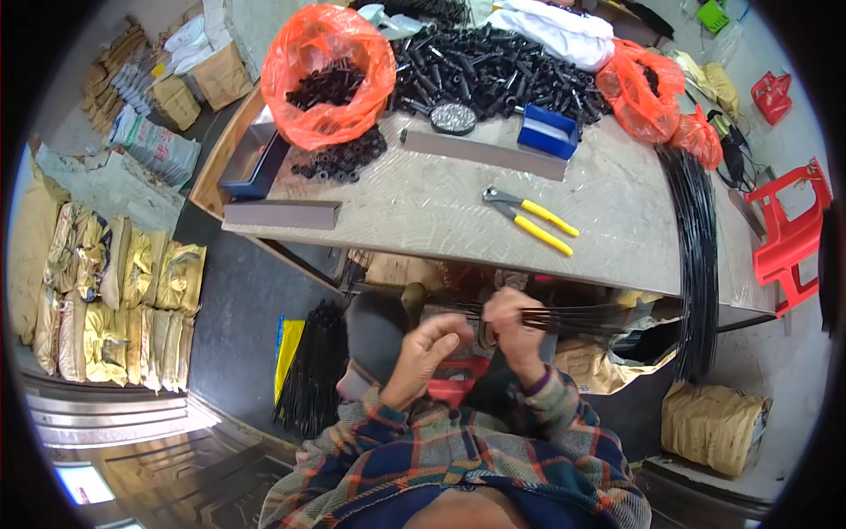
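Observation:
My right hand (pixel 518 331) is closed around a bundle of thin black rods (pixel 586 319), in front of the table's near edge. The rods stretch off to the right, and their short ends poke out on the left of the fist. Close by on the left, my left hand (pixel 421 357) holds nothing I can see; its thumb stands apart from the half-bent fingers, whose tips are a little blurred. Pincers with yellow handles (pixel 533 220) lie on the table (pixel 397 207) beyond both hands. A longer bundle of black rods (pixel 696 256) hangs over the table's right side.
Black tubular parts (pixel 493 66) are heaped at the back, beside an orange bag (pixel 328 119). A metal strip (pixel 485 156), blue tray (pixel 548 132) and round dish (pixel 452 118) sit before the heap. More black rods (pixel 315 370) stand left; a red stool (pixel 789 234) is right.

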The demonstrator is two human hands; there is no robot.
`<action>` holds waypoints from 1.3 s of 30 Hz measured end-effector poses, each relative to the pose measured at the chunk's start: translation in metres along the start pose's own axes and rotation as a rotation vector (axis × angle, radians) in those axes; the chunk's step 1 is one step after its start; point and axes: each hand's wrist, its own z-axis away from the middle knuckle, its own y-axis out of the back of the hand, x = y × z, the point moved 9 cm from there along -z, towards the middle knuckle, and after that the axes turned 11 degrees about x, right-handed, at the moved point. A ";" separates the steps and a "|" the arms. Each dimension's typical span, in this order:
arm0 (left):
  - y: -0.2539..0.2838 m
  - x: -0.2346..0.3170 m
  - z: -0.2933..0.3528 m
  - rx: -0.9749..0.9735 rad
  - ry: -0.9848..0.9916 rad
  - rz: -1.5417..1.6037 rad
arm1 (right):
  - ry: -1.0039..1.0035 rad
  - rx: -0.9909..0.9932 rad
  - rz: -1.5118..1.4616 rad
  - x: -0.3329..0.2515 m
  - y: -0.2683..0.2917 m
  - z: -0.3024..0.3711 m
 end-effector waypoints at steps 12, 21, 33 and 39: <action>-0.014 0.106 0.019 0.053 -0.522 -0.362 | -0.199 -0.090 -0.156 0.023 -0.045 0.047; -0.019 0.108 0.009 0.119 -0.473 -0.168 | -0.227 -0.043 -0.098 -0.011 -0.046 0.007; 0.009 0.110 -0.007 -0.408 -0.203 -0.072 | -0.551 -1.182 0.030 0.001 -0.126 -0.016; 0.023 0.107 -0.022 -0.281 -0.243 0.032 | -0.115 -0.698 0.515 0.086 -0.173 -0.129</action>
